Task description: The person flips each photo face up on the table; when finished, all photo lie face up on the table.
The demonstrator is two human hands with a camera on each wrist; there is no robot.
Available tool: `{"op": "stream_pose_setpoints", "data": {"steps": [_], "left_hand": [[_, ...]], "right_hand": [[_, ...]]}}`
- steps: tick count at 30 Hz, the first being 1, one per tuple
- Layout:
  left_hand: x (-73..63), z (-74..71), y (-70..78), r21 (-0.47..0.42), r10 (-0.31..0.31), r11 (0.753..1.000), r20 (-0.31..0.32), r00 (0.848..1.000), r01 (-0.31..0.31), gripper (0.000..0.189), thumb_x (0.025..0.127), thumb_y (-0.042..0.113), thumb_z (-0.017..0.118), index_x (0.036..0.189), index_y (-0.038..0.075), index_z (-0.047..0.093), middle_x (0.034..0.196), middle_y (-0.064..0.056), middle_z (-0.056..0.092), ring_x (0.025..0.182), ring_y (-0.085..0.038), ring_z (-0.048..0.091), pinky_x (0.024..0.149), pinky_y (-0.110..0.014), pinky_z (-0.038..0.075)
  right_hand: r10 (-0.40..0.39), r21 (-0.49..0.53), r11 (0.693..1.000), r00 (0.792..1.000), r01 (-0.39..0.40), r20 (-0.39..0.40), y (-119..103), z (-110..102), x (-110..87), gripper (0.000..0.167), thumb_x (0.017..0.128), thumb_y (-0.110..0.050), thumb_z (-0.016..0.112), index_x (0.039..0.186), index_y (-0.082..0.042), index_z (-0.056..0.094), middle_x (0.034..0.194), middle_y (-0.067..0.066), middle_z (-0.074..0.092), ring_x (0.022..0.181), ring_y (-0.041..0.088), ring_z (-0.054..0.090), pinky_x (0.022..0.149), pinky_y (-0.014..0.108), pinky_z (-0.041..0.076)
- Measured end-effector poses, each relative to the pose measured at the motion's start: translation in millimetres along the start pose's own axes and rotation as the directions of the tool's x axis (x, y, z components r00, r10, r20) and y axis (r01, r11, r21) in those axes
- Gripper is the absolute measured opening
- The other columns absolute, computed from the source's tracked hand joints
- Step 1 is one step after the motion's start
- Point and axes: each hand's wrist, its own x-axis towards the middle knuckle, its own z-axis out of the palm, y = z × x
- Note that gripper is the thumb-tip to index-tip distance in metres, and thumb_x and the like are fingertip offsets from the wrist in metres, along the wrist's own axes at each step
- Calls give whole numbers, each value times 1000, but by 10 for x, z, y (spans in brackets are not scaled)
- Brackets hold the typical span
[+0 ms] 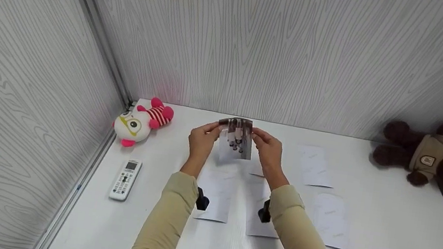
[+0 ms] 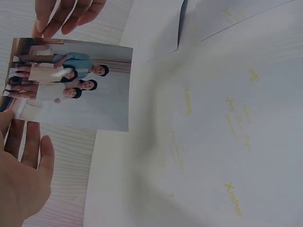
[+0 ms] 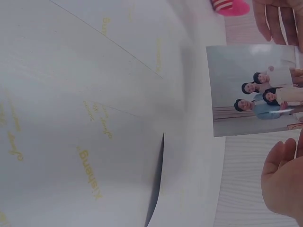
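My left hand (image 1: 203,139) is on the left edge of the glossy rectangular colour photograph (image 1: 236,140). Thumb and fingers are pinched together, parted only by the thickness of the print. The photograph lies directly between my hands, raised above the white worktop (image 1: 390,229). Its long axis runs from the far end toward me, across the line joining the two grips. My right hand (image 1: 268,149) pinches the right edge in the same way, at an equal gap. Neither hand is nearer: both touch the print, close to its far end. The near end is free, and the heads of the four printed figures (image 2: 59,78) point toward it.

Count, left to right:

- White plastic remote control with a grey screen (image 1: 125,180): one.
- White-and-pink plush toy with a striped body (image 1: 140,124), behind the remote: one.
- Photograph, held: one.
- White paper sheets with faint yellow lettering (image 1: 218,198), lying on the worktop: at least five. My hands and forearms cover parts of this area; I cannot confirm the total.
- Dark brown plush bear in a tan shirt (image 1: 431,158), lying on its side at far right: one.
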Motion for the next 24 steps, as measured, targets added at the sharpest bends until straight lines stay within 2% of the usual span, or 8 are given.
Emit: {"op": "stream_pose_setpoints", "data": {"steps": [5,9,14,19,22,24], "left_hand": [[-21,-7,-11,-117,-78,990,29,997,81,27,96,18,70,120,7,75,107,-17,74,90,-25,72,69,-25,61],[-29,-1,-17,-138,-129,981,48,990,135,28,96,18,69,121,8,74,108,-15,74,82,-17,71,64,-24,61],[-36,-3,-10,-134,-204,968,82,975,214,31,98,21,68,127,10,72,115,-16,73,73,-11,69,62,-23,60],[-62,-15,0,-142,-270,947,132,954,287,37,99,32,66,133,15,68,122,-12,70,77,-11,71,66,-24,60],[-82,-14,-18,-167,-319,923,177,931,348,37,99,32,67,133,17,66,122,-11,70,78,-13,72,68,-26,60],[-93,-14,-47,-184,-357,900,208,911,395,38,98,29,68,134,17,65,122,-9,69,79,-13,71,68,-26,59]], "right_hand": [[0,-13,1000,1000,0,-9,16,1,1,28,99,-16,63,125,-10,72,126,11,71,113,23,69,98,41,55],[21,-6,1000,1000,-21,4,34,2,-15,29,100,-15,62,127,-12,71,118,10,70,101,20,69,89,36,58],[67,21,998,997,-67,29,56,7,-40,30,102,-13,59,131,-13,68,106,6,64,90,16,64,75,28,59],[125,89,988,992,-126,19,51,13,-50,31,102,-14,60,131,-12,66,105,4,65,88,16,66,74,26,59],[155,154,976,988,-154,6,40,5,-53,30,102,-14,60,131,-11,66,102,3,67,86,15,67,72,26,59],[171,189,967,985,-169,7,38,-3,-54,30,102,-14,59,131,-10,65,100,2,67,84,13,66,70,25,58]]}}
